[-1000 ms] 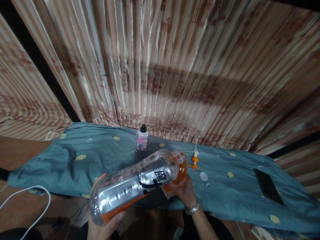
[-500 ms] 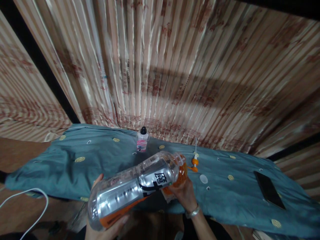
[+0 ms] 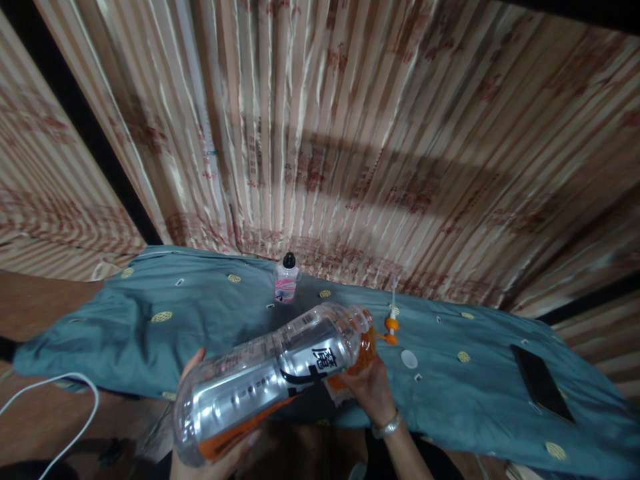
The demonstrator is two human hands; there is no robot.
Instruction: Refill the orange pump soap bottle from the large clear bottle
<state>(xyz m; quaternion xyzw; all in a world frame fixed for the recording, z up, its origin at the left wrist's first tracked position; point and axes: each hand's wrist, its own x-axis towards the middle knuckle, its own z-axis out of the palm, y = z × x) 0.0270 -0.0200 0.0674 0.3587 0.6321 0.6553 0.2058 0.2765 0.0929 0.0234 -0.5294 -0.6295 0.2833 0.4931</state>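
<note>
Clear plastic fills the space between the two hands: a large bottle (image 3: 273, 377) lies tipped nearly on its side, base low and toward the camera, neck raised toward the table, with orange liquid pooled along its underside and in its shoulder. The left hand (image 3: 213, 460) cups the base from beneath, fingers curled up around the bottom edge and closed on it. The right hand (image 3: 367, 390), a metal band on its wrist, grips the neck end from below, wrapped around the shoulder together with a small pale thing that the bottle mostly hides, so what it is cannot be told. The hands are well apart, one at each end of the bottle, held just in front of the near edge of a teal cloth (image 3: 150, 340) dotted with yellow ovals. On the cloth just beyond the bottle's mouth lie an orange pump piece (image 3: 390, 325) with a thin white tube and, near it, a white round cap (image 3: 409, 359). Farther back stands a small bottle (image 3: 287, 279) with a black cap and a pink label. A dark phone (image 3: 541, 382) lies well off to the right, and a white cable (image 3: 60, 407) loops at the lower left. Striped curtains (image 3: 350, 133) hang behind.
</note>
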